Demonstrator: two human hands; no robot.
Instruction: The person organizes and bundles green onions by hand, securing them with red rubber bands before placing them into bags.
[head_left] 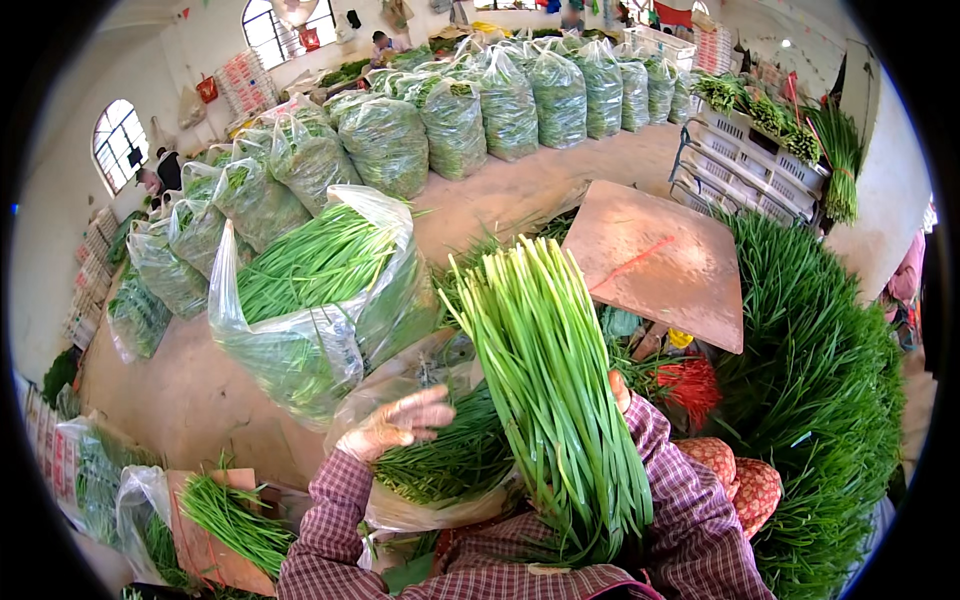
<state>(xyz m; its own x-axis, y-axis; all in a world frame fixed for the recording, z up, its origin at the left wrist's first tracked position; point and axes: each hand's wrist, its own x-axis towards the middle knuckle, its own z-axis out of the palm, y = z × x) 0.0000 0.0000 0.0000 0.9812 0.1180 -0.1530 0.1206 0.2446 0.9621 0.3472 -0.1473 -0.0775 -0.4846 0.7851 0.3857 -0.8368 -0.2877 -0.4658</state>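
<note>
A thick bundle of long green chives [555, 400] stands upright in front of me, pale stem ends at the top and leaves hanging toward my lap. My right hand [620, 391] grips it at its right side; most of the fingers are hidden behind the stalks. My left hand [400, 422] is off to the left of the bundle, fingers spread and holding nothing. Beneath that hand sits an opened clear plastic bag [375, 505] with more chives inside. Beyond it, a larger clear bag [290, 350] stands open, filled with green stalks.
Rows of full plastic bags [455, 125] line the far floor. A brown board [665, 265] lies ahead to the right, near red ties [688, 390]. Heaped chives [800, 400] fill my right side. Stacked white crates [745, 170] stand behind. Another person [165, 170] is at the far left.
</note>
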